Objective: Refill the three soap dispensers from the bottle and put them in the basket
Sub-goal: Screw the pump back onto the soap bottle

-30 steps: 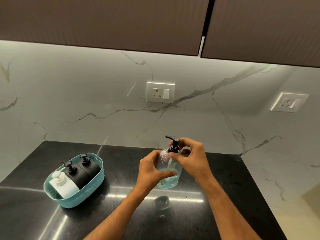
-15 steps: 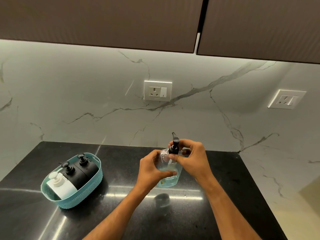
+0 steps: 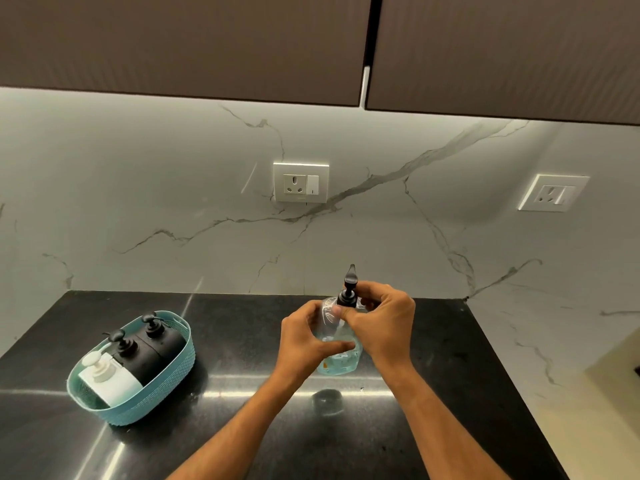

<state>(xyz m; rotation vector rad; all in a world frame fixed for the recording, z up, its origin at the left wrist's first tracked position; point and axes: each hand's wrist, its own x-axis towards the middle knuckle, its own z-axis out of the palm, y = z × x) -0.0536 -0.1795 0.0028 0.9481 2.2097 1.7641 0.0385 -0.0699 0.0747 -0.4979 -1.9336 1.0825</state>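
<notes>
A clear soap bottle [image 3: 341,363] with pale blue liquid stands on the black counter [image 3: 242,341]. My left hand [image 3: 304,344] wraps its body. My right hand [image 3: 384,323] pinches the collar of its black pump [image 3: 348,291], whose nozzle points away from me. At the left, a teal basket [image 3: 159,393] holds a white dispenser [image 3: 110,379] and two black dispensers [image 3: 138,355], [image 3: 162,337], all upright.
A marble backsplash rises behind the counter with a socket plate [image 3: 300,182] in the middle and another socket plate [image 3: 553,192] on the right wall. Dark cabinets [image 3: 207,46] hang overhead. The counter ends at the right wall.
The pump head has turned under my right fingers, its nozzle swinging from pointing left to pointing away. My left hand kept hold of the bottle. The camera shifted slightly.
</notes>
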